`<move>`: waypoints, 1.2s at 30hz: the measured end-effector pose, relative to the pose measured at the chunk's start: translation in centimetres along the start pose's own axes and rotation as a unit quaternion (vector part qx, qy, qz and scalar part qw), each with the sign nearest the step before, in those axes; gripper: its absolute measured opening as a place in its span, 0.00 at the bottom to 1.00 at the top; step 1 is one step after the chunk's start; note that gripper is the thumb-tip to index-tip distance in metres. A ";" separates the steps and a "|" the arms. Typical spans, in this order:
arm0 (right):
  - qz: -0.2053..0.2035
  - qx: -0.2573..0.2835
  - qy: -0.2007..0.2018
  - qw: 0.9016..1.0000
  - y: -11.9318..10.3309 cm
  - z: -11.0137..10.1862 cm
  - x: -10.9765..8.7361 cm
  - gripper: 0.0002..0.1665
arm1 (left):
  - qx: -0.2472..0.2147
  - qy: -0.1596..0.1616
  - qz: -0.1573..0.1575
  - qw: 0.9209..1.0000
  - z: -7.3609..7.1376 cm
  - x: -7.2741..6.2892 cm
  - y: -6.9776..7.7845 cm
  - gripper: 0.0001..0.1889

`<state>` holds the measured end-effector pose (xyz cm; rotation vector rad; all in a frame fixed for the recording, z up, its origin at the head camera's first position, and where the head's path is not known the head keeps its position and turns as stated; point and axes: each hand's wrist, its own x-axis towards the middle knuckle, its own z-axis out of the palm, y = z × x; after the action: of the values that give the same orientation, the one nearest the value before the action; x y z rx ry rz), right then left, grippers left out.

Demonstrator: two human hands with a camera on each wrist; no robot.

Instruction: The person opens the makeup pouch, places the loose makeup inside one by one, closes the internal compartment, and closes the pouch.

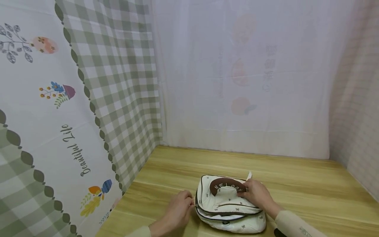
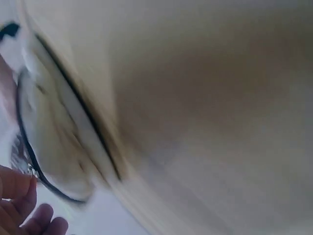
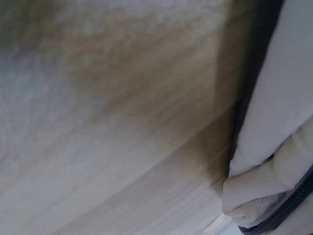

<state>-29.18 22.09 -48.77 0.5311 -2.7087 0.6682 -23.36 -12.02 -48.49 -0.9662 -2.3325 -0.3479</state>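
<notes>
A white zippered pouch [image 1: 225, 209] with small bow prints and dark piping lies on the wooden table. Across its top runs a curved brown strip [image 1: 221, 183] with pale lettering. At the pouch's left end my left hand [image 1: 179, 205] pinches the zipper pull [image 2: 32, 170] between thumb and finger. The zipper gapes along the near side, showing pale lining. My right hand [image 1: 257, 193] grips the top at the right end of the brown strip, thumb toward the middle. In the right wrist view the pouch's side [image 3: 288, 98] shows, while the hand itself is out of frame.
The wooden table [image 1: 308, 194] extends around the pouch. A white tag [image 1: 249, 175] sticks up behind the right hand. A dark object [image 1: 278, 233] shows partly beneath the right sleeve. Green checked cloth [image 1: 118, 65] hangs at left, white cloth [image 1: 192, 82] at the back.
</notes>
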 end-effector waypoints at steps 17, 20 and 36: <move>0.002 -0.006 0.007 1.000 -0.3 0.0 -0.2 0.10 | 0.031 -0.037 0.056 0.997 1.8 1.7 4.3 0.06; 0.003 -0.002 0.005 1.000 -0.3 -0.1 -0.1 0.10 | 0.021 -0.038 0.051 0.998 1.7 2.0 3.6 0.05; 0.047 0.073 -0.065 0.994 -0.4 -1.9 0.2 0.19 | -0.242 -0.154 -0.132 0.949 2.6 7.5 -2.1 0.33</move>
<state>-28.84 22.66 -46.97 0.4994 -2.8362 0.8928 -30.18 -8.17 -45.99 -0.9811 -2.7368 -0.9757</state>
